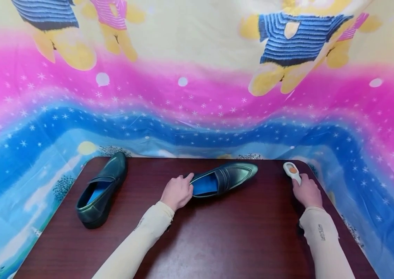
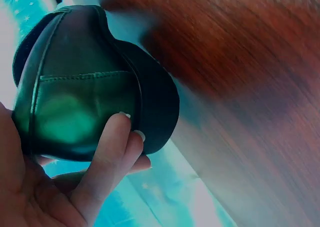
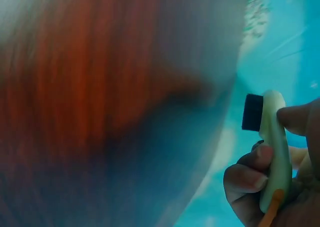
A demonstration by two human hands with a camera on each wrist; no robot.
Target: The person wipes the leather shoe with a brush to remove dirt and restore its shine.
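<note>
My left hand [image 1: 177,192] grips the heel of a dark green loafer [image 1: 237,176], whose toe points to the right and whose insole is blue. In the left wrist view, fingers [image 2: 112,147] lie along the back of that loafer's heel [image 2: 75,112]. Whether its sole touches the table is unclear. My right hand [image 1: 307,192] holds a small shoe brush [image 1: 291,170] by its white handle near the table's back right corner. Dark bristles [image 3: 252,112] and an orange loop [image 3: 271,209] show on the brush in the right wrist view.
The matching loafer [image 1: 101,190] stands upright at the table's left side, toe toward the back. Brown wood-grain table [image 1: 225,240] lies under both arms. A printed cloth [image 1: 197,97] with bears and snowflakes hangs behind and around the table.
</note>
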